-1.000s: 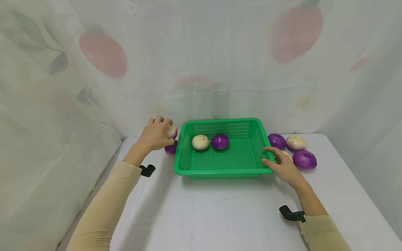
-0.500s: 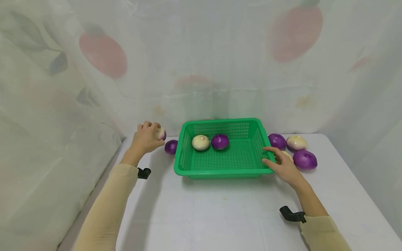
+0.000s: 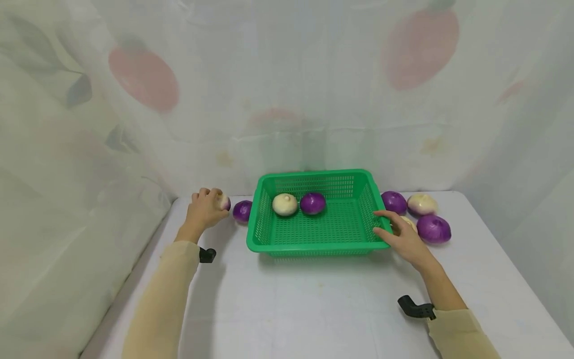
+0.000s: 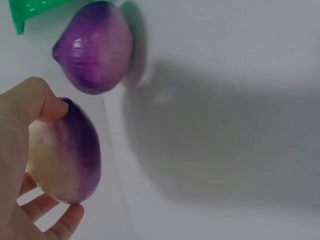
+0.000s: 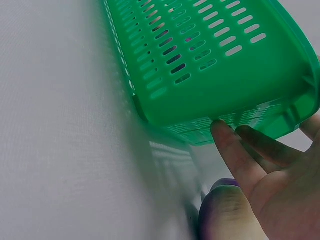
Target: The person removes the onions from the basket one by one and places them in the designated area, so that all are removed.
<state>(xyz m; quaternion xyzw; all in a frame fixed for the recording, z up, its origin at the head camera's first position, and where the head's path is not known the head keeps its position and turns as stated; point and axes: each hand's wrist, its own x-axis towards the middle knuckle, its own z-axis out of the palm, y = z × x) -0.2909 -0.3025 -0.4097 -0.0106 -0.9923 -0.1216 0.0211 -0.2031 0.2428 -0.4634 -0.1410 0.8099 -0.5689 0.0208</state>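
Observation:
My left hand [image 3: 205, 210] holds a cream-and-purple turnip [image 4: 82, 155] just over the table, thumb on one side and fingers on the other. Close to its right lies a purple turnip [image 3: 242, 212], beside the left end of a green plastic basket [image 3: 314, 248]. Within the basket sit a cream turnip [image 3: 284, 204] and a purple turnip [image 3: 313, 203]. At the basket's right end, my right hand [image 3: 405, 242] grips the rim, with some fingers against the outside of the slotted wall in the right wrist view. A cream turnip [image 5: 230, 215] lies below that hand, partly hidden.
Right of the basket lie a purple turnip [image 3: 394, 203], a cream turnip [image 3: 422, 204] and a bigger purple turnip [image 3: 433, 229]. The white-covered table [image 3: 309, 309] ends at a printed curtain [image 3: 314, 75] behind the basket.
My left hand has moved left and then down with the turnip, away from the basket, uncovering the purple turnip there. The right hand and basket have stayed in place.

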